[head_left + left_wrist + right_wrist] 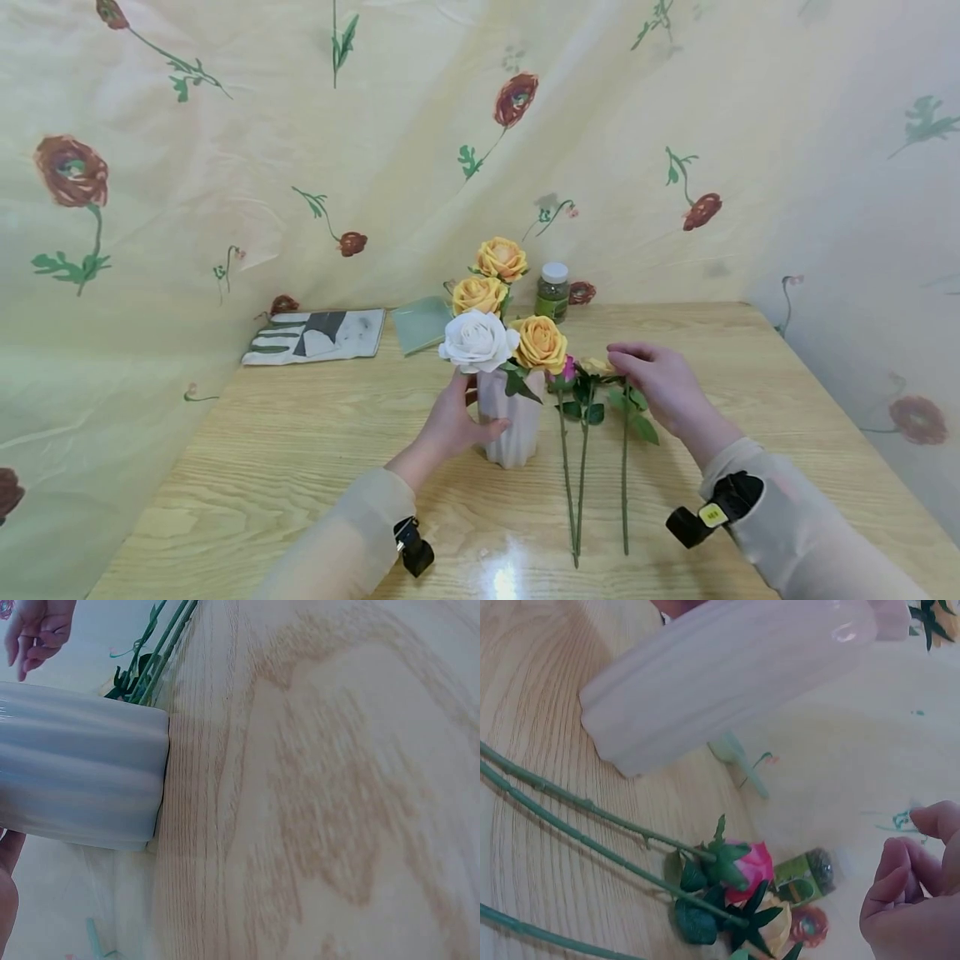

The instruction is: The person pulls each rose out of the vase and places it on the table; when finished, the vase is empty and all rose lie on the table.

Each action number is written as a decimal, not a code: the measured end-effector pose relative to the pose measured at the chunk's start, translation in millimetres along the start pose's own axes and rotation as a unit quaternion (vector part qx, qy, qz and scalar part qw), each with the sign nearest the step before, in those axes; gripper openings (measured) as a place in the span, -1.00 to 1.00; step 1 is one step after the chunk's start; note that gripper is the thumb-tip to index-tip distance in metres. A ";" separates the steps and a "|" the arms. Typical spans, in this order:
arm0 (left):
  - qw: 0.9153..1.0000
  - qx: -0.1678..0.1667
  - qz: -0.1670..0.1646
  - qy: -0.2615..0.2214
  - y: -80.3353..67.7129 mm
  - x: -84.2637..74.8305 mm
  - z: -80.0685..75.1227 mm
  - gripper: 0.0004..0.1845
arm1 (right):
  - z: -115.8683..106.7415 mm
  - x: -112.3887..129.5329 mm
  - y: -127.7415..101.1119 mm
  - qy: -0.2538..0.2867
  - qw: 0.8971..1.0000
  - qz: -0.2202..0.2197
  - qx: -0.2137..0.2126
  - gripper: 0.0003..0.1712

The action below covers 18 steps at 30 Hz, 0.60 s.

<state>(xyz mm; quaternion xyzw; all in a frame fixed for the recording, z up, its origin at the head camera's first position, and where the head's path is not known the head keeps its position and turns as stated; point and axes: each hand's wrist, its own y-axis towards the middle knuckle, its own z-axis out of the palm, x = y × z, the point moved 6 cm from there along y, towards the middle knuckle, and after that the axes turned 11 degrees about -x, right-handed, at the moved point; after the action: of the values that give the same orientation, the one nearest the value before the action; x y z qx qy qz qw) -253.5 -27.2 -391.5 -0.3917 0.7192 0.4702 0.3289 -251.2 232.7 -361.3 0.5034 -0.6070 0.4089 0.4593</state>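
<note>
1. The left hand [453, 421] is clamped on the vase [513, 442], its thumb across the near side and its fingers round the left side.
2. That vase, pale and softly ridged, stands upright on the table [300, 467], just right of the left hand.
3. Above the left hand, four flowers stand in the vase: a white rose [478, 342] directly over the fingers, a yellow rose [540, 343] to its right, and two more yellow ones behind.
4. The right hand [667, 387] hovers over the table, right of the vase. Its fingers are loosely bent, and the wrist views show the thumb and fingertips apart with nothing between them.
5. Below and to the left of the right hand lie a pink rose [754, 870] and a cream rose [778, 919], heads close together, their stems running toward the person.
6. A third stem [625, 467] lies beneath the right fingertips; the hand covers its top, so the bloom there is hard to make out.
7. Beyond both hands, behind the vase, is a jar [552, 292] with a white lid.
8. Past the left hand, farther back and to its left, a glove [360, 333] lies near a pale green sheet-like thing [422, 325].
</note>
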 end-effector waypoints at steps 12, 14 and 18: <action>1.000 0.001 0.000 0.002 -0.3 -1.3 -0.2 -0.17 | 15.6 29.2 -15.6 -0.062 0.996 -0.068 0.009 -0.40; 1.000 0.002 0.000 0.002 -0.3 -1.2 0.0 -0.17 | 18.1 34.3 -18.2 -0.062 0.994 -0.086 0.005 -0.45; 1.000 0.001 0.000 0.002 -0.1 -0.7 0.1 -0.17 | 24.0 45.9 -23.5 -0.066 0.989 -0.134 -0.006 -0.54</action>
<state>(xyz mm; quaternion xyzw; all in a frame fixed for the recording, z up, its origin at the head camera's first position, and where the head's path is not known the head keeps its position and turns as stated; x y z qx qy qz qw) -253.1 -26.9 -391.0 -0.3919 0.7207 0.4686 0.3279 -234.7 195.1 -321.8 0.6032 -0.5653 0.3056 0.4725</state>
